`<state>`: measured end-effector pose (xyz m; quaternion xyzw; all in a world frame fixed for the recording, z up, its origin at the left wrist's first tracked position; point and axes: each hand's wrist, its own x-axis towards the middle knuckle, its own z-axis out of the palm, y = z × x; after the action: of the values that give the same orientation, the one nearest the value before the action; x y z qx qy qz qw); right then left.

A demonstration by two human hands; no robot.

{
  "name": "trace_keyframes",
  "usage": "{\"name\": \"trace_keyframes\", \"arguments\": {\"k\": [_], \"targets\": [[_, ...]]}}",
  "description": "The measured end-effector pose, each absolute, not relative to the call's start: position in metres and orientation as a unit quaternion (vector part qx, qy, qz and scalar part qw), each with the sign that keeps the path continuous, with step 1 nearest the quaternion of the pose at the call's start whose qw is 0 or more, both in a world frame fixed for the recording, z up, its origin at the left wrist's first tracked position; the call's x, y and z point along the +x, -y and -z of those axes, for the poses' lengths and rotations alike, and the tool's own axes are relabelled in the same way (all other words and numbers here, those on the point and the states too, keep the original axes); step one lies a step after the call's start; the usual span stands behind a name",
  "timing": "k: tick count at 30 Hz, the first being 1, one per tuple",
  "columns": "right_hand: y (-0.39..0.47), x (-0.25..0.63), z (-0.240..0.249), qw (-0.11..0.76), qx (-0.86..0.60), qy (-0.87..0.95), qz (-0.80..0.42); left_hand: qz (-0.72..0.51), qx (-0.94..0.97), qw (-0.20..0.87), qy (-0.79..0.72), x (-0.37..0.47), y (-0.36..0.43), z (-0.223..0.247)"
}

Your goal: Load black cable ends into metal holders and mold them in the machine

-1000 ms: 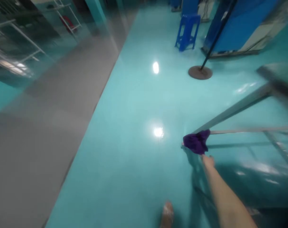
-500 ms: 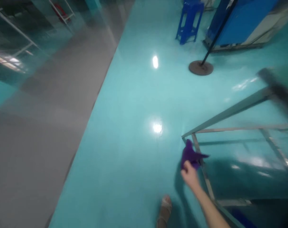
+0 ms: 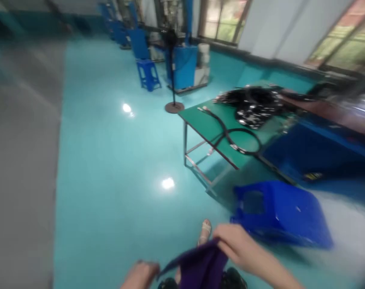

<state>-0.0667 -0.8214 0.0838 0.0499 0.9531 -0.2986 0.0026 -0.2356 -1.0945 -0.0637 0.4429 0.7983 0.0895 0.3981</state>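
A purple cloth [image 3: 202,267] hangs between my two hands at the bottom of the head view. My right hand [image 3: 238,245] pinches its upper right edge between thumb and fingers. At its left corner, my left hand [image 3: 143,273] is closed on the cloth, somewhat smeared by motion. Below the cloth the view cuts off. Close to my right hand, a blue plastic stool [image 3: 290,212] lies tipped on its side.
To the right stands a green-topped table [image 3: 206,124] on metal legs, bearing a looped black cable [image 3: 245,151] and a heap of black cables [image 3: 254,106]. Farther off are a pole's round base [image 3: 174,107], an upright blue stool [image 3: 148,74] and a blue cabinet [image 3: 185,66].
The view has swung up and right, showing the tabletop and tipped stool. The cloth, earlier in one hand beside the table frame, is now drawn in front of me between both hands.
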Motion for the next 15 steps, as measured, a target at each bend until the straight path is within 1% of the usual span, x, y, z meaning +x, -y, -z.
{"name": "trace_keyframes", "arguments": {"k": [1,3,4,5,7,9,11,13,15], "targets": [[0.828,-0.049,-0.11,-0.07,0.069,-0.957,0.272,-0.094,0.47,0.333,-0.812,-0.245,1.099,0.039],[0.846,-0.02,-0.146,-0.186,0.084,-0.954,0.218,-0.192,0.545,0.177,-0.797,-0.254,1.091,-0.014],[0.856,-0.008,-0.156,-0.219,0.085,-0.952,0.194,-0.239,0.553,0.092,-0.793,-0.25,1.079,-0.04],[0.867,0.001,-0.161,-0.233,0.084,-0.953,0.173,-0.272,0.575,0.033,-0.771,-0.24,1.062,-0.063],[0.886,0.015,-0.161,-0.238,0.085,-0.96,0.122,-0.333,0.665,-0.034,-0.668,-0.204,1.022,-0.096],[0.897,0.031,-0.157,-0.246,0.083,-0.963,0.065,-0.332,0.748,-0.053,-0.573,-0.16,0.98,-0.104],[0.898,0.057,-0.152,-0.239,0.096,-0.966,0.037,-0.318,0.795,-0.025,-0.516,-0.121,0.943,-0.088],[0.888,0.093,-0.148,-0.189,0.151,-0.968,0.065,-0.317,0.785,0.029,-0.532,-0.095,0.915,-0.058],[0.867,0.135,-0.142,-0.11,0.229,-0.957,0.142,-0.275,0.758,0.107,-0.582,-0.079,0.895,-0.031]]}}
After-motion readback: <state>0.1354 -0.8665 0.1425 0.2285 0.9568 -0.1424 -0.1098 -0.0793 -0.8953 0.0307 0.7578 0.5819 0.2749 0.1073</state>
